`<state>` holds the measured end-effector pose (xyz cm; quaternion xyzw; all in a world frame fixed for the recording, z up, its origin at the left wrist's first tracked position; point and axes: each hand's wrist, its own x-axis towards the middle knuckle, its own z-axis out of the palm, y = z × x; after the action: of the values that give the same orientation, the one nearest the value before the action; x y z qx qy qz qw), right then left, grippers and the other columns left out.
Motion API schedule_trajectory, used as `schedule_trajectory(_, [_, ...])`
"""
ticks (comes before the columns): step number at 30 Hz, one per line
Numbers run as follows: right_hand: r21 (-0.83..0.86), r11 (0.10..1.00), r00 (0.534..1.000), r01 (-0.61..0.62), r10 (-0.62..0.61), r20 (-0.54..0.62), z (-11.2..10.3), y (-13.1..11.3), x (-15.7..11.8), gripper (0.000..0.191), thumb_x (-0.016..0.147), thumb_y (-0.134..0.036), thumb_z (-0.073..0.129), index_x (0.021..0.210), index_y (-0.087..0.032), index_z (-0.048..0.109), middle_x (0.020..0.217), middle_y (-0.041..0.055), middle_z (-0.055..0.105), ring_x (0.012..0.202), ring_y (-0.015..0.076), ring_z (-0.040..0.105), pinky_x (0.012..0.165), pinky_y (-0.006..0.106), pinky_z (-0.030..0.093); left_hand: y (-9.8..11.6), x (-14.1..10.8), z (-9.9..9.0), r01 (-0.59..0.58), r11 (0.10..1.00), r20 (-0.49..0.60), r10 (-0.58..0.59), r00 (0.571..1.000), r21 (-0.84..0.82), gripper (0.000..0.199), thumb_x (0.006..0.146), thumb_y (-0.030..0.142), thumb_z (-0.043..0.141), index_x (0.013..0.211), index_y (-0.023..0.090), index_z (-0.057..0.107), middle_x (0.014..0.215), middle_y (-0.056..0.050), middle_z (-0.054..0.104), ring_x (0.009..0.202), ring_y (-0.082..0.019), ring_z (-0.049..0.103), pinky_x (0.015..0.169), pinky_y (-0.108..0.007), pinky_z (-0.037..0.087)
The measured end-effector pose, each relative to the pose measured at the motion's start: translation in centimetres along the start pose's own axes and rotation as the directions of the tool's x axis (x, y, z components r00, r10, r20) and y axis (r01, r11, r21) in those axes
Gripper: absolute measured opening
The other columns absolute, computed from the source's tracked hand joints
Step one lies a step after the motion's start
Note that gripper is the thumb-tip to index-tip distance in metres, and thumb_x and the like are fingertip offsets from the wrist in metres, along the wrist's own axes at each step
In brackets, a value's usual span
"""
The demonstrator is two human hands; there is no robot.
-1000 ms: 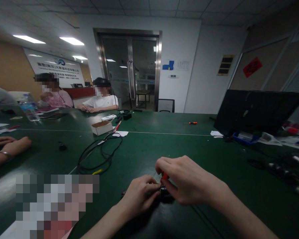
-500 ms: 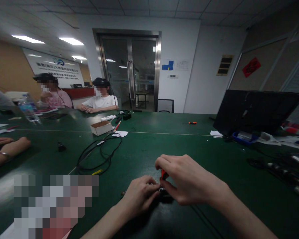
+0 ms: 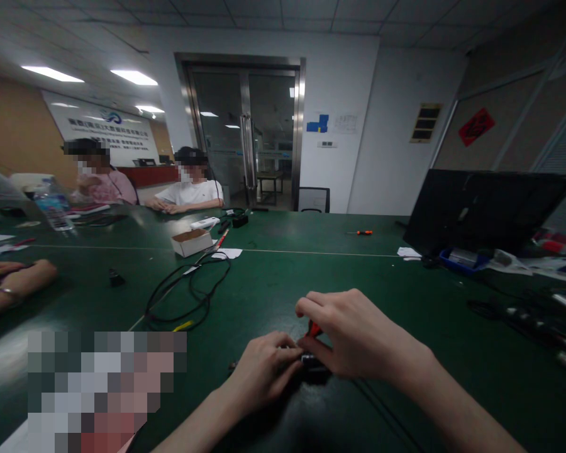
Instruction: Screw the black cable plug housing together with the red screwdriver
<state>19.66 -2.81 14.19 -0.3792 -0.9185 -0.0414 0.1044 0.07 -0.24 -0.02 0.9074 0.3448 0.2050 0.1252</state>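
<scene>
My right hand [image 3: 353, 333] is closed, thumb and fingers wrapped round the orange handle of a screwdriver [image 3: 314, 328]. Its shaft and tip are hidden behind my fingers. Just below lies a small dark object with a shiny edge [image 3: 315, 366], too dim to name exactly. The fingertips of my left hand [image 3: 268, 365] are pinched at its left end, close to my right thumb. A thin dark cable [image 3: 382, 409] runs over the table from near the object towards the lower right. Behind my left wrist, a small dark piece [image 3: 233, 365] pokes out.
Left of centre lie a looped black cable [image 3: 210, 299] and a small open white box [image 3: 192, 244]. Another orange-handled screwdriver [image 3: 364, 233] rests farther back. A black monitor [image 3: 481, 214] and a blue tray [image 3: 460, 263] are at right. A co-worker's hands [image 3: 31, 280] are at far left.
My right hand has shifted and turned slightly round the screwdriver handle, and its thumb has moved up a little. My left hand stays almost in place.
</scene>
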Motion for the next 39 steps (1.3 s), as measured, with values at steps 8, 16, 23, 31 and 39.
schedule_trajectory(8, [0.008,1.0,1.0,0.005,-0.005,-0.008,0.4,0.2,0.2,0.012,0.088,-0.021,0.06,0.098,-0.017,0.054,0.09,0.003,0.065,0.066,0.0143,0.056,0.051,0.027,0.024,0.5,0.1,-0.7,0.019,1.0,0.034,-0.02,0.999,0.011,0.018,0.093,0.026,0.054,0.094,0.022,0.071,0.1,-0.006,0.067,0.088,-0.022,0.063,0.076,-0.029,0.049])
schedule_trajectory(16, [-0.008,1.0,0.999,-0.019,0.019,-0.034,0.4,0.6,0.3,0.014,0.09,-0.03,0.063,0.09,-0.017,0.057,0.087,0.0034,0.066,0.069,0.0161,0.058,0.054,0.029,0.026,0.7,0.1,-0.8,0.042,0.999,0.048,-0.042,0.998,0.006,0.011,0.091,0.025,0.06,0.097,0.022,0.069,0.104,-0.005,0.067,0.094,-0.023,0.063,0.08,-0.031,0.048])
schedule_trajectory(23, [0.084,0.996,1.0,0.002,0.0,-0.025,0.6,0.7,0.3,0.016,0.087,-0.018,0.061,0.103,-0.017,0.055,0.093,0.0027,0.067,0.07,0.0144,0.058,0.055,0.027,0.027,0.0,-0.1,-0.3,0.044,0.999,0.044,-0.044,0.998,0.007,0.011,0.086,0.024,0.066,0.096,0.021,0.069,0.104,-0.005,0.067,0.091,-0.023,0.063,0.077,-0.031,0.048])
schedule_trajectory(31, [-0.023,0.998,0.997,-0.051,0.05,-0.061,0.9,1.2,0.8,0.022,0.09,-0.038,0.067,0.087,-0.018,0.057,0.08,0.0006,0.064,0.061,0.0125,0.054,0.053,0.027,0.023,-0.2,-0.1,-0.4,0.05,0.998,0.084,-0.052,0.995,0.033,0.031,0.083,0.023,0.071,0.113,0.027,0.068,0.111,-0.004,0.067,0.097,-0.025,0.063,0.086,-0.035,0.049])
schedule_trajectory(39, [0.132,0.991,0.999,-0.022,0.026,-0.035,0.9,1.5,0.5,0.018,0.085,-0.015,0.061,0.101,-0.018,0.054,0.09,0.0005,0.065,0.069,0.0124,0.056,0.057,0.026,0.032,0.0,0.0,-0.5,0.046,0.997,0.104,-0.052,0.993,0.061,0.026,0.086,0.025,0.067,0.112,0.025,0.069,0.107,-0.006,0.067,0.094,-0.024,0.064,0.081,-0.032,0.049])
